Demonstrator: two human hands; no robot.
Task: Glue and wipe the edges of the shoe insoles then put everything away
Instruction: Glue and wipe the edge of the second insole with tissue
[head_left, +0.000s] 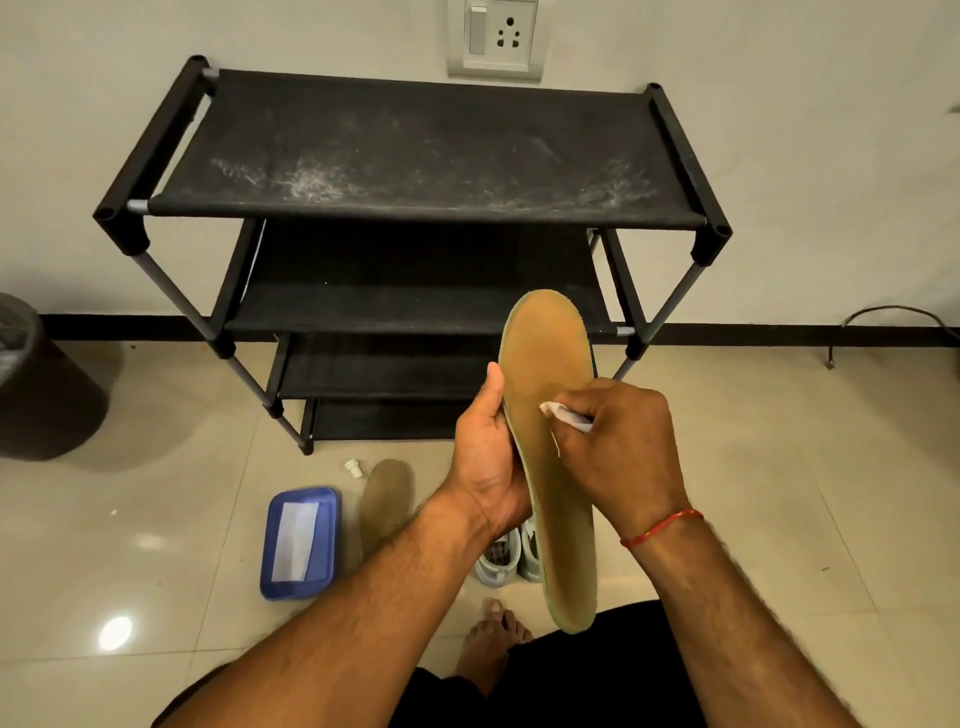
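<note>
My left hand (485, 457) grips a tan shoe insole (550, 374) by its left edge and holds it upright in front of me, its toe end pointing up. My right hand (623, 447) pinches a small white glue tube (569, 415), whose tip touches the insole's face near the middle. A second tan insole (387, 501) lies flat on the floor below. Beside its toe stands a small white cap (355, 466). A blue lidded box (301, 543) with a white label sits on the floor to the left.
A black four-tier shoe rack (415, 150) stands against the wall ahead, its top shelf dusty. A pair of pale shoes (506, 558) sits on the tiles under my hands. A dark bin (31, 379) is at the far left, a cable (893, 317) at the right wall.
</note>
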